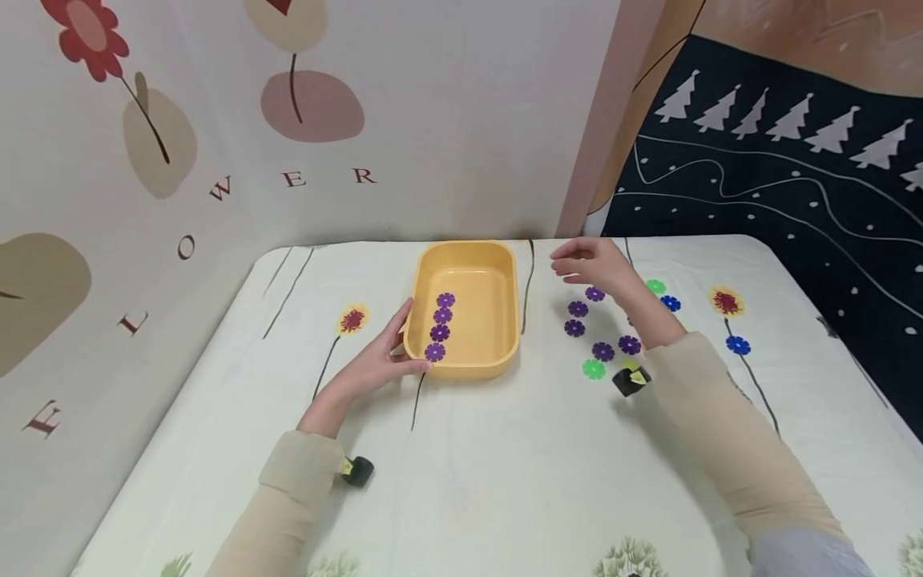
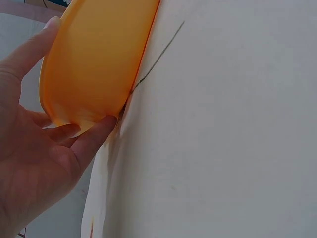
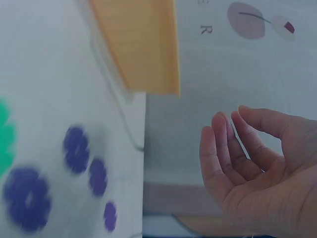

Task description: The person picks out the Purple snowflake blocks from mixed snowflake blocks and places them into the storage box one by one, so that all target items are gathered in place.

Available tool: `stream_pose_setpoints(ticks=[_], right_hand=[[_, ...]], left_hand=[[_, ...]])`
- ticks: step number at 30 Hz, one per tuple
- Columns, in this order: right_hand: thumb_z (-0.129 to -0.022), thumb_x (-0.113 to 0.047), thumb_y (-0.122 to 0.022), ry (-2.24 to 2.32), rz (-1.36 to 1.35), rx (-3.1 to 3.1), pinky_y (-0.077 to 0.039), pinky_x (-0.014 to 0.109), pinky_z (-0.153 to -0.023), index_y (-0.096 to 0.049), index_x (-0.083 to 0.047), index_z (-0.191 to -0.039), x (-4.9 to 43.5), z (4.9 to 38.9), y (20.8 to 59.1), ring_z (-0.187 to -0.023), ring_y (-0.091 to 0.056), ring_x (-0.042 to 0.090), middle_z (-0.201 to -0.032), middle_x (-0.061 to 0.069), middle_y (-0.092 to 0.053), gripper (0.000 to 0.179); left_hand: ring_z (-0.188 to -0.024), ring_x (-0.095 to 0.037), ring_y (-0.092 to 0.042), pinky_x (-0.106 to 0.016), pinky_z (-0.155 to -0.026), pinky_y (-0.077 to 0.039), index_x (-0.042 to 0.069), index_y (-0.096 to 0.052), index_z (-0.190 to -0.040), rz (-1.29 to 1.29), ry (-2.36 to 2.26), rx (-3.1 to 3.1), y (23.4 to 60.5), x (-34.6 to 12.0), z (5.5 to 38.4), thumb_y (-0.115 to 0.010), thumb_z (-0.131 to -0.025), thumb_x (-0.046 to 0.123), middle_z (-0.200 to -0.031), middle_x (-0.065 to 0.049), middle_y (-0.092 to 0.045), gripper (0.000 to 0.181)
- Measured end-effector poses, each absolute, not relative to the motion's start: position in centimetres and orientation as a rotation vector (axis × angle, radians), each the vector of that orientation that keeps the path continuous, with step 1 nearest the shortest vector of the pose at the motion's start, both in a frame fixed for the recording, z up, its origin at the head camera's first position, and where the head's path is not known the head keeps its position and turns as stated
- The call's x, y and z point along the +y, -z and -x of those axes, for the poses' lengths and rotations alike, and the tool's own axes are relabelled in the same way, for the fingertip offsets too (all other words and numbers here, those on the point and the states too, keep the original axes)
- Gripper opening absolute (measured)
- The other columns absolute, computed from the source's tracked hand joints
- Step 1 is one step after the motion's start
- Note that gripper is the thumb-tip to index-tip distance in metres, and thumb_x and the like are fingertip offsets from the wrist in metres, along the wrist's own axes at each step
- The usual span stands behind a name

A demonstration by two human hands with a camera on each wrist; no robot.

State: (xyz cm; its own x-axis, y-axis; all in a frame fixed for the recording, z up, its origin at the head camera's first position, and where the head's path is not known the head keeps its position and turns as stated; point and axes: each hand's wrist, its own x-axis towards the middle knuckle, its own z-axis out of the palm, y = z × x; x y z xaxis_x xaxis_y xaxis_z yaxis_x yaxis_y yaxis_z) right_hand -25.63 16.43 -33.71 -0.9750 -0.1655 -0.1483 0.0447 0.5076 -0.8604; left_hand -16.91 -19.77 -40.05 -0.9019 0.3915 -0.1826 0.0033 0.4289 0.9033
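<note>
Left hand [image 1: 369, 365]: gripping yellow tray's [image 1: 483, 320] near left corner.
Loose purple flowers [image 1: 602, 351]: lying right of it.
Purple row [image 1: 442, 315]: sitting inside, left.
Right hand [image 1: 594, 263]: hanging empty, far and right.
Job: maybe lining flowers up; next needing another pinched.

Tray [image 1: 479, 320] yellow; discs [image 1: 602, 351] purple (some green, blue).

1. Note purple disc [image 1: 630, 321], mostly hidden behind right forearm [image 1: 654, 315] in head view.
2. Note yellow disc [image 1: 630, 364], partly covered by black wrist camera [image 1: 626, 383].
3. In right wrist view, read purple flower discs [image 3: 98, 177] as blurred, green flower disc [image 3: 5, 139] as blurred and cut off by left edge.
4. Find yellow tray [image 2: 101, 59] cut off by top edge in both wrist views.
</note>
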Motion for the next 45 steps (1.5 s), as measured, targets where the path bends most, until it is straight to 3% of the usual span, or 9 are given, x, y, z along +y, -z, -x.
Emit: stream_pose_setpoints(ticks=[4,11,23,33,39,45], right_hand=[[-0.101,-0.025,-0.058,1.404,0.058,2.546,-0.055,0.034,-0.100,-0.059,-0.002,-0.132,18.5,24.6,34.2,-0.119,-0.063,0.034,-0.131,0.022,-0.062,0.038],[-0.101,-0.029,-0.060,1.326,0.046,2.541,-0.057,0.016,-0.086,-0.057,-0.002,-0.133,21.9,23.0,35.3,-0.118,-0.063,0.032,-0.133,0.021,-0.060,0.042],[-0.099,-0.029,-0.062,1.291,-0.049,2.495,-0.059,0.020,-0.087,-0.054,0.000,-0.134,25.6,21.1,37.3,-0.101,-0.069,0.013,-0.133,0.021,-0.058,0.047],[-0.098,-0.032,-0.063,1.121,0.022,2.519,-0.044,0.035,-0.094,-0.059,-0.001,-0.131,27.6,20.2,38.5,-0.111,-0.052,0.029,-0.129,0.020,-0.059,0.046],[-0.097,-0.025,-0.065,1.024,0.098,2.517,-0.046,0.028,-0.088,-0.063,0.000,-0.127,28.3,20.3,39.1,-0.111,-0.053,0.027,-0.133,0.023,-0.059,0.039],[-0.092,-0.015,-0.069,0.948,0.158,2.517,-0.047,0.024,-0.079,-0.065,0.002,-0.122,28.3,20.4,39.6,-0.099,-0.055,0.022,-0.111,0.015,-0.066,0.035]], left_hand=[[-0.150,-0.038,-0.029,-0.055,-0.120,-0.032,0.028,0.005,-0.161,-0.333,-1.468,2.320,40.1,-19.8,16.9,-0.077,-0.088,0.021,-0.170,-0.004,0.001,0.111],[-0.150,-0.038,-0.028,-0.056,-0.120,-0.032,0.029,0.006,-0.161,-0.337,-1.469,2.323,40.1,-19.7,16.9,-0.077,-0.088,0.021,-0.170,-0.004,0.003,0.111],[-0.151,-0.038,-0.025,-0.056,-0.121,-0.031,0.027,0.005,-0.161,-0.334,-1.469,2.327,40.0,-19.6,16.9,-0.077,-0.088,0.021,-0.170,-0.004,0.003,0.110],[-0.151,-0.037,-0.027,-0.056,-0.121,-0.031,0.029,0.004,-0.161,-0.314,-1.459,2.330,40.1,-19.6,16.9,-0.078,-0.087,0.023,-0.170,-0.002,0.002,0.111],[-0.151,-0.037,-0.027,-0.056,-0.121,-0.031,0.029,0.004,-0.161,-0.310,-1.461,2.328,40.0,-19.6,16.9,-0.078,-0.087,0.022,-0.170,-0.003,0.002,0.110],[-0.150,-0.039,-0.028,-0.056,-0.120,-0.032,0.027,0.005,-0.161,-0.334,-1.474,2.320,40.0,-19.7,16.8,-0.076,-0.088,0.018,-0.170,-0.005,0.004,0.110]])
